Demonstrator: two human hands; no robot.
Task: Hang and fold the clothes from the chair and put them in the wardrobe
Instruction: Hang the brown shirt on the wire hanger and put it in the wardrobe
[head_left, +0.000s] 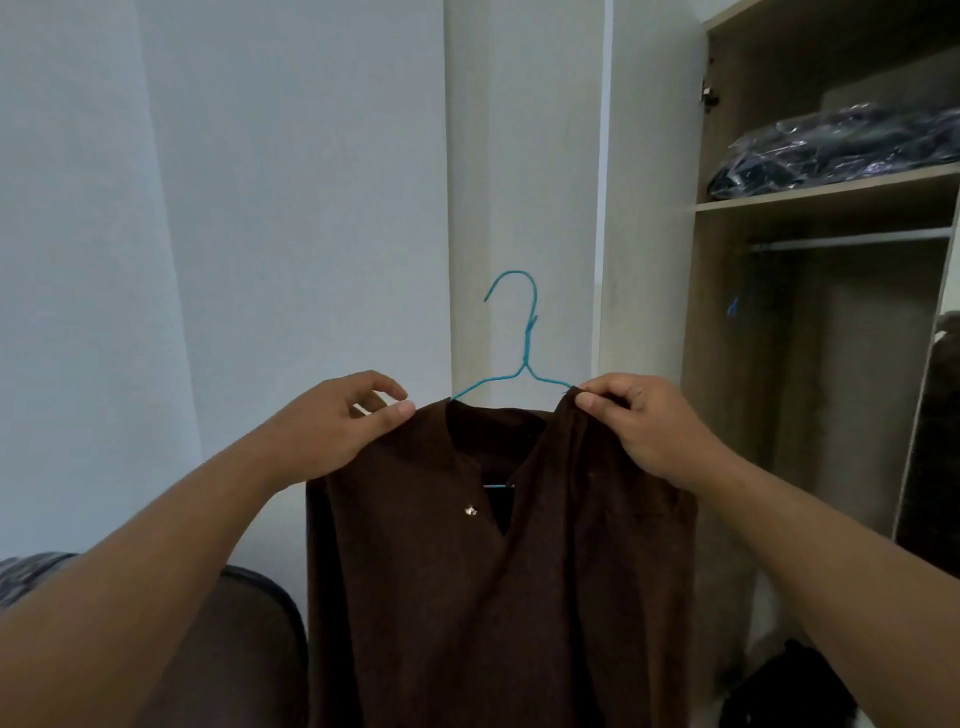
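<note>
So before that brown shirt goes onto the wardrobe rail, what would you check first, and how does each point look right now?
1. Shirt on hanger: the brown shirt sits over the blue hanger, whose shoulders run into the neck opening. Ok.
2. Grip: the left hand holds the left shoulder and the right hand pinches the right. Ok.
3. Hook free: it stands bare above the collar. Ok.
4. Wardrobe open: yes. Ok.
5. Room on the rail: the visible stretch is bare. Ok.
6. Button fastened: the placket gapes. Not ok.
</note>
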